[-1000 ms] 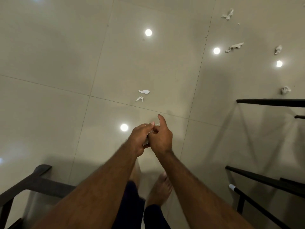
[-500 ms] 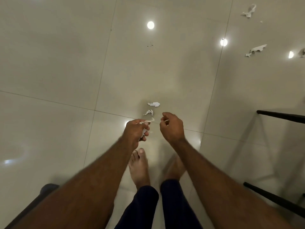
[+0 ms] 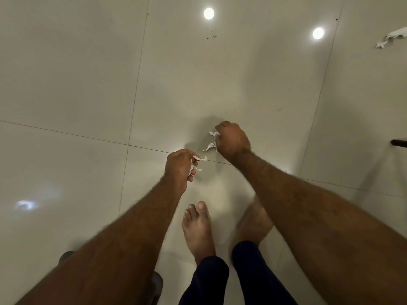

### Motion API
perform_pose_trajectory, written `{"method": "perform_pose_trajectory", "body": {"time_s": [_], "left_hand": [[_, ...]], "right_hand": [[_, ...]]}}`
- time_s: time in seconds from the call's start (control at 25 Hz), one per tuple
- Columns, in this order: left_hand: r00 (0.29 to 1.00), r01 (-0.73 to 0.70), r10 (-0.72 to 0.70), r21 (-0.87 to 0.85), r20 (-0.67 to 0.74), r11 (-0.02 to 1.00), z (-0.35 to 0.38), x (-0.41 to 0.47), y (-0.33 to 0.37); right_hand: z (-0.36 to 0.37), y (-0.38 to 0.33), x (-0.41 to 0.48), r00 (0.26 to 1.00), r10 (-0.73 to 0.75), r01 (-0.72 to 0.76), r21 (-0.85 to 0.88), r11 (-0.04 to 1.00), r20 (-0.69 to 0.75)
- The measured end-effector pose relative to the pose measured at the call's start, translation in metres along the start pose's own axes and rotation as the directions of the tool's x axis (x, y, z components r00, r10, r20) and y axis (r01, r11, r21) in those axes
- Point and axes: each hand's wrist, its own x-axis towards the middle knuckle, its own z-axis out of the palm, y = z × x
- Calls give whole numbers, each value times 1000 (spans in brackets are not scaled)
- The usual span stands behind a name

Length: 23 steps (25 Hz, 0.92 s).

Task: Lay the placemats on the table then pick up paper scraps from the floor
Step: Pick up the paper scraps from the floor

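My left hand (image 3: 178,167) is closed around a bunch of white paper scraps (image 3: 198,160) that stick out past its fingers. My right hand (image 3: 233,140) is down at the glossy tiled floor (image 3: 88,84), fingers curled over two small white scraps: one (image 3: 214,134) at the fingertips, another (image 3: 210,146) just below it. Whether those two are lifted or lie on the tile I cannot tell. A larger torn scrap (image 3: 393,38) lies on the floor at the far right edge. No placemats or table top are in view.
My bare feet (image 3: 198,227) stand just behind the hands. A dark bar of furniture (image 3: 399,143) juts in at the right edge and a dark rounded object (image 3: 66,256) shows at the lower left. Ceiling lights reflect in the tiles.
The view has come closer to the floor. My right hand left the left hand and reached forward onto the two scraps. The left hand kept its bunch.
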Motion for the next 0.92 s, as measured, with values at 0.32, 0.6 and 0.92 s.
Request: {"method": "perform_pose_trajectory", "body": {"time_s": [0.32,0.6,0.92], "left_hand": [[999,26,-27,-7,-28,1000,-14,28,-12],[999,13,-13,7,-32,1000,-7,31,-16],[998,-9,10,-17,62,1000,6,25,-9]], "right_hand": [[31,-10,13,1000,2,-2,-38,999,4],[45,-10,-26,979,-189,183,-88,979,-78],[54,-6,-31,985,-167,166,25,986,32]]}}
